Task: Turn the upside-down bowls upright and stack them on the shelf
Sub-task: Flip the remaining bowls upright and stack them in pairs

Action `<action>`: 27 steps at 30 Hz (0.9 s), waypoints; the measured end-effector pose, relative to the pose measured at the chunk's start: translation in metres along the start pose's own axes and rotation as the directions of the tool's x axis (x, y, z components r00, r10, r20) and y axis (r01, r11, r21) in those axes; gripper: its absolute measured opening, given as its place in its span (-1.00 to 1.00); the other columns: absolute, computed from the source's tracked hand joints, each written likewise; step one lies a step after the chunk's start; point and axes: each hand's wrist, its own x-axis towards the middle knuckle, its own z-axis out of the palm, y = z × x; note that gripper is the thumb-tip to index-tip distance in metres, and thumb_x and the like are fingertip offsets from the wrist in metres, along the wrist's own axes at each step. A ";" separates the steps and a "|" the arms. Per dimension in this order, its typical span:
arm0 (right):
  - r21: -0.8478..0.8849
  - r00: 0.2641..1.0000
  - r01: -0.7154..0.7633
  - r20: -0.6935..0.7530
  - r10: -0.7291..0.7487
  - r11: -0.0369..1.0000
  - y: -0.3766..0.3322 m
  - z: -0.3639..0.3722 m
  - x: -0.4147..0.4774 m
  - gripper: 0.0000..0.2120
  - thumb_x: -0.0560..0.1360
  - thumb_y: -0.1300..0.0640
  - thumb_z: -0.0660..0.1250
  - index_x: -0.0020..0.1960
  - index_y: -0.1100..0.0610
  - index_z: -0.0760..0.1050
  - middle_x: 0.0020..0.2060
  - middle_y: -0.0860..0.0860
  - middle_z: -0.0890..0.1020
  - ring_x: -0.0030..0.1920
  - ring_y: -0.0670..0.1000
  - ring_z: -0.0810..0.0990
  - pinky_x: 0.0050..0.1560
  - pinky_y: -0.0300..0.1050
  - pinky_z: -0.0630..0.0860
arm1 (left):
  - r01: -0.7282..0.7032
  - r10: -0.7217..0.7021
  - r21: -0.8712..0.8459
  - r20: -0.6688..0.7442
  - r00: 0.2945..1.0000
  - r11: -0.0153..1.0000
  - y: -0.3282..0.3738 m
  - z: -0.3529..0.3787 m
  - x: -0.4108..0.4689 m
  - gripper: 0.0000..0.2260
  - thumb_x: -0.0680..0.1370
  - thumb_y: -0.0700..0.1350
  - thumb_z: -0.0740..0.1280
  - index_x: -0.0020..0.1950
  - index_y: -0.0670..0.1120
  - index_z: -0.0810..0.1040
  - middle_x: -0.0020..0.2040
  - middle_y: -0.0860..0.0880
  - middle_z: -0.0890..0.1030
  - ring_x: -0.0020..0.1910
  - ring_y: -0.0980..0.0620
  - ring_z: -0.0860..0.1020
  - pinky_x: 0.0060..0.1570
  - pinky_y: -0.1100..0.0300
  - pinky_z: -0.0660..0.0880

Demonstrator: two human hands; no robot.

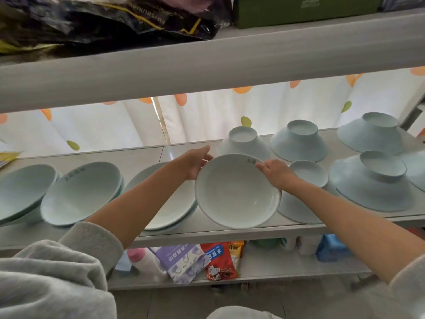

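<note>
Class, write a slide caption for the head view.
Left hand and right hand grip a tilted pale-green bowl at the shelf.

Upper left: crumpled black plastic bag [103, 17]. Top right: green box [299, 12]. Centre band: white curtain [92, 127], orange and green spots. Bottom centre: red packet [218, 259], purple packet [181, 261], pink-capped bottle [148, 263].

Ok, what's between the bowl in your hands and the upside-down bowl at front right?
Head view: another upside-down bowl, partly hidden by the right hand, sits between the held bowl and the front-right bowl.
</note>
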 end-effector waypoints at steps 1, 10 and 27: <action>0.000 1.000 -0.024 0.019 0.024 1.000 0.001 0.002 0.001 -0.58 0.63 -0.02 0.06 -0.37 0.10 0.27 -0.23 0.15 0.46 -0.15 0.10 0.42 -0.14 -0.11 0.28 | -0.014 0.015 0.085 -0.009 1.000 0.996 0.000 0.002 0.003 -0.60 0.66 0.07 0.05 -0.17 -0.17 0.46 -0.25 -0.12 0.49 -0.30 -0.03 0.47 -0.32 0.12 0.45; -0.028 0.977 -0.203 0.058 0.204 0.979 0.007 -0.002 0.011 -0.63 0.63 -0.01 0.05 0.05 0.26 0.47 0.04 0.25 0.55 0.01 0.19 0.50 -0.11 -0.12 0.38 | -0.129 0.140 0.483 0.013 0.990 0.866 0.009 0.029 0.034 -0.67 0.62 0.01 0.17 0.10 -0.22 0.55 -0.07 -0.14 0.49 -0.15 -0.07 0.47 -0.15 0.15 0.42; -0.134 0.956 -0.257 0.107 0.272 0.957 0.013 -0.001 0.002 -0.60 0.57 0.01 0.17 0.28 0.25 0.35 0.22 0.21 0.51 0.20 0.18 0.49 0.08 -0.09 0.40 | -0.354 0.483 0.921 0.238 0.843 0.164 0.023 0.068 0.102 -0.49 0.57 -0.20 0.22 0.52 -0.07 0.22 0.53 -0.02 0.25 0.42 -0.10 0.35 0.33 0.00 0.37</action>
